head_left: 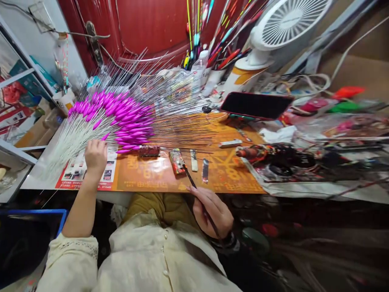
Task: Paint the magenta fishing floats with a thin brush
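Note:
My left hand (96, 155) is closed, pinching among the pale stems at the left, with one magenta fishing float (105, 136) sticking out past its fingertips. Beyond it spreads a big fan of magenta fishing floats (130, 121), their thin dark antennas pointing right and back. My right hand (214, 211) grips a slim dark paintbrush (191, 177) over the table's front edge. The brush tip meets a small paint-smeared block (176, 161). Left of that block lies a dark reddish block (149, 151); to its right are two small flat strips, one pale (193, 160) and one dark (205, 170).
A phone (257, 105) leans behind the work area, and a white fan (291, 24) stands at the back right. Cups of finished floats (214, 75) line the back. Dark, paint-stained clutter (279, 160) covers the right side. A blue-rimmed bin (62, 221) sits below left.

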